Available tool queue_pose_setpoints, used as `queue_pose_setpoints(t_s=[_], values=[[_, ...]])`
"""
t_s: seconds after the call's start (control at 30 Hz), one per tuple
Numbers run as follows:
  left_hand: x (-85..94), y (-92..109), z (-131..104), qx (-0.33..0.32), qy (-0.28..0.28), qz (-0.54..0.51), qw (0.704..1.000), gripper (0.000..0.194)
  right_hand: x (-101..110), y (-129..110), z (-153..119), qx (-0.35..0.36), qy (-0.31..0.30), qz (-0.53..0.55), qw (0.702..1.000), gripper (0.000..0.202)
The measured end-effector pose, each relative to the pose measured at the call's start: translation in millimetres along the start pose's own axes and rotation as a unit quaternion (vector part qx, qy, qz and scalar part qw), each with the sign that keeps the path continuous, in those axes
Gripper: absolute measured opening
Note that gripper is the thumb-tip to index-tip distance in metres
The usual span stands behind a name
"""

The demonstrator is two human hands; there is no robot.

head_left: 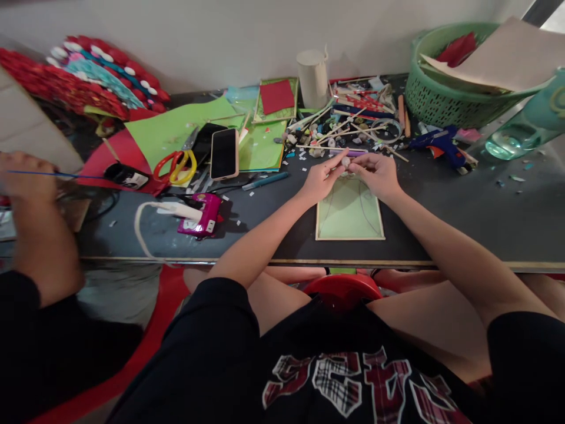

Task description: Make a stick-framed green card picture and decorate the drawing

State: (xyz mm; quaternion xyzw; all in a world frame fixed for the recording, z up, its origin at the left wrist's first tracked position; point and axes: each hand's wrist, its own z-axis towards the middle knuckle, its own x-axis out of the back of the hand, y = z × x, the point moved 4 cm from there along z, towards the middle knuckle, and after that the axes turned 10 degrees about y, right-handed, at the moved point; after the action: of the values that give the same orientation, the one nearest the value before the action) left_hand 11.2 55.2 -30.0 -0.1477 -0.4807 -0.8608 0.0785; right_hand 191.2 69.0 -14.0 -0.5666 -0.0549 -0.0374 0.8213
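Above the far edge of a pale green card [351,215] with a thin light frame, my two hands meet. A small round whitish piece [346,161] sits between their fingertips. My left hand [324,176] pinches it from the left, and my right hand [377,174] has its thumb and fingers against it from the right. Curved dark lines run down the card's surface. Just behind my fingers lies a purple stick [357,152]. The card rests flat on the dark table [441,218].
Behind my hands spreads a pile of pebbles and sticks [331,132]. A phone [224,154], scissors [176,166] and a magenta power adapter [200,215] lie left. On the right are a blue glue gun [441,147], green basket [450,88] and bottle [514,132]. Another person's hand [29,176] is far left.
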Motion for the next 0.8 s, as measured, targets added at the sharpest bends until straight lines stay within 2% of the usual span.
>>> queue_pose_setpoints(t_s=[0.1, 0.23, 0.37, 0.47, 0.8], values=[[-1.1, 0.4, -0.7, 0.004, -0.011, 0.006, 1.000, 0.062, -1.5, 1.3, -0.3, 0.007, -0.004, -0.024, 1.000, 0.035], [0.1, -3.0, -0.1, 0.036, 0.014, 0.018, 0.999, 0.067, -2.5, -3.5, -3.0, 0.032, -0.010, -0.066, 0.997, 0.030], [0.7, -2.3, 2.1, 0.025, 0.023, 0.003, 0.999, 0.083, 1.1, -20.3, -7.5, 0.141, 0.015, -0.171, 0.975, 0.025], [0.5, 1.4, 3.3, 0.013, 0.014, -0.001, 1.000, 0.082, 0.4, -32.3, -10.1, 0.218, 0.009, -0.219, 0.951, 0.022], [-1.7, 0.6, 1.7, 0.032, 0.001, 0.012, 0.999, 0.084, -1.5, -39.2, -9.7, 0.250, -0.027, -0.308, 0.917, 0.029]])
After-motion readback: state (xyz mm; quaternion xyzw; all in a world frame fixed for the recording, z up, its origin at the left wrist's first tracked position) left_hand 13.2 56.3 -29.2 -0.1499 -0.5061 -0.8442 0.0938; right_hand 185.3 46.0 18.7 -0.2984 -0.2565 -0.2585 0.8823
